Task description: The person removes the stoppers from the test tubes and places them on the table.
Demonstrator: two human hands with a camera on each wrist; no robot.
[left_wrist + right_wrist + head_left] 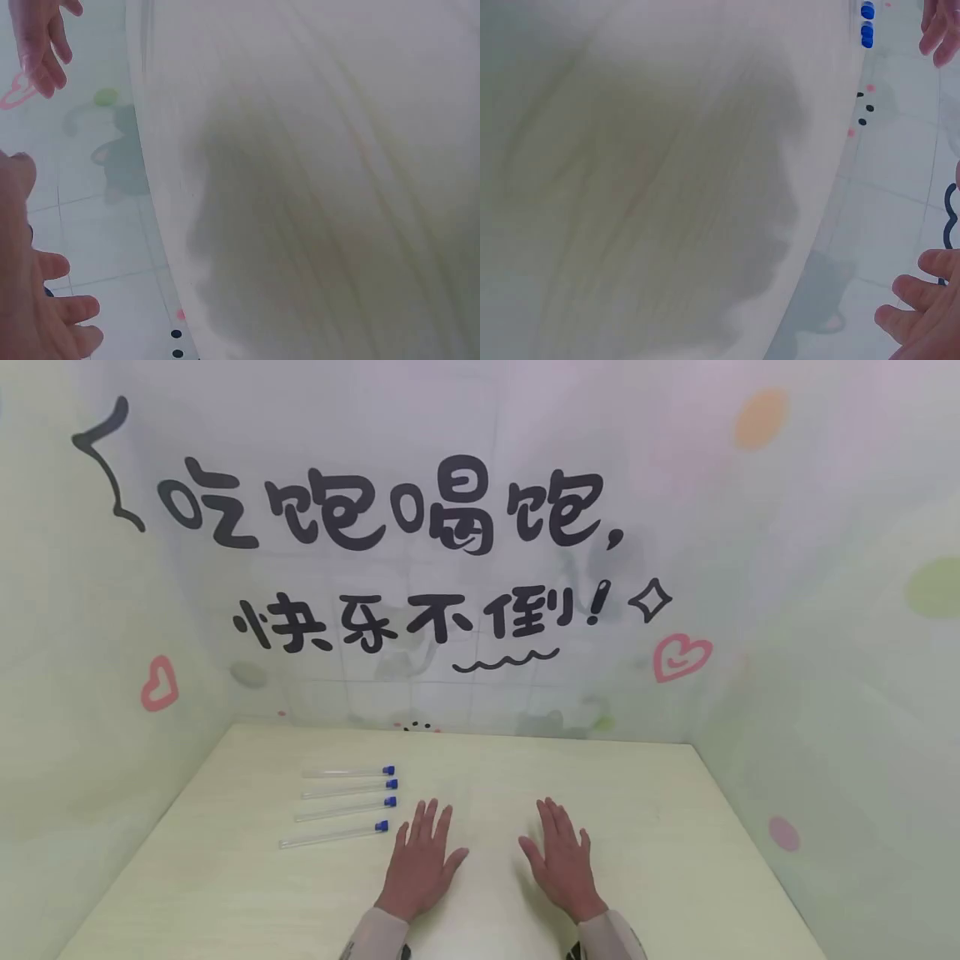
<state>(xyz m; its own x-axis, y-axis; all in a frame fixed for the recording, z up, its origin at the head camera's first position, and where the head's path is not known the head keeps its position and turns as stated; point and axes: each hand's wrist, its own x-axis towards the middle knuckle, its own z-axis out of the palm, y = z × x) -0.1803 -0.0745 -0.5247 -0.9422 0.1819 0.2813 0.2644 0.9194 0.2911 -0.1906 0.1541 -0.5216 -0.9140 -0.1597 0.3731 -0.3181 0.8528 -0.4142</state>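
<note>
Several clear test tubes with blue caps lie side by side on the left of the table; the nearest test tube [330, 837] is a little longer in view, and its cap points right toward my left hand. My left hand [418, 864] is held over the table just right of that cap, fingers straight and thumb out, touching no tube. Opposite it, my right hand [564, 864] is also flat with straight fingers and holds nothing. Both wrist views show the hands raised above the surface, with shadows below. Blue caps [867, 30] appear at the top of the right wrist view.
The pale wood-patterned table [675, 893] is enclosed by a back wall [480, 702] with large black lettering, plus a left wall [90, 760] and a right wall [840, 760]. Light sleeves [378, 935] cover both forearms.
</note>
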